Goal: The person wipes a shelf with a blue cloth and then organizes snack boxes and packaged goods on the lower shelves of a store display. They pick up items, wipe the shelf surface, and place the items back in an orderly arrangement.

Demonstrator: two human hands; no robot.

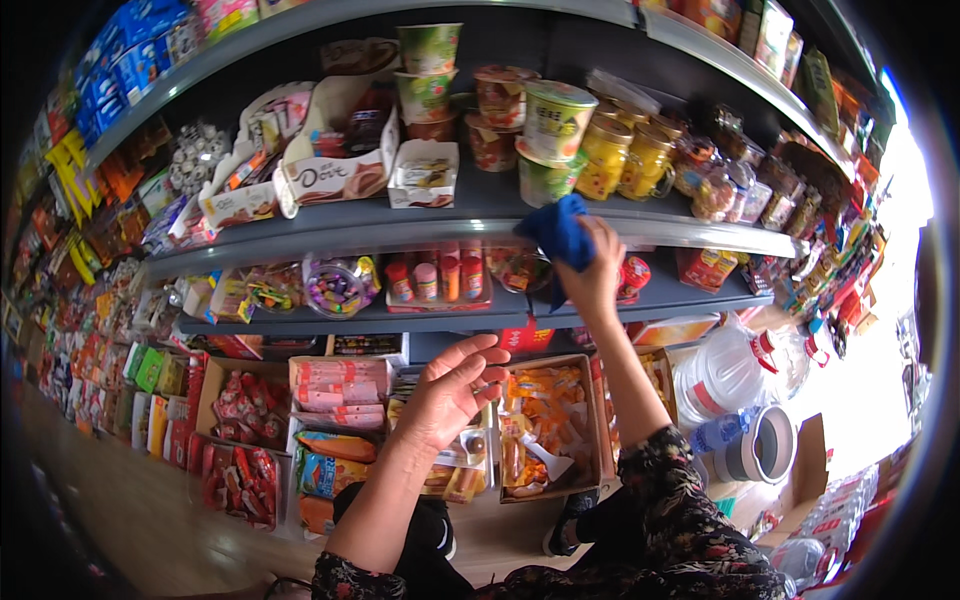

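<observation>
My right hand (596,274) grips a blue cloth (561,231) at the front edge of the grey shelf (480,229). Part of the cloth hangs below that edge. Just behind it on the shelf stand two stacked green tubs (556,124), and yellow-filled glass jars with handles (604,155) sit to their right. My left hand (454,386) hovers with fingers apart, holding nothing. Beneath it are open boxes of packaged snacks, including a carton of orange-wrapped sweets (551,390) and a box of pink packets (341,390).
Dove chocolate boxes (341,178) line the shelf's left part. A lower shelf (360,324) bears a round tub of wrapped sweets (341,286) and red-capped tubes (439,279). Large clear water bottles (724,371) and a grey-white bucket (761,446) stand at the right.
</observation>
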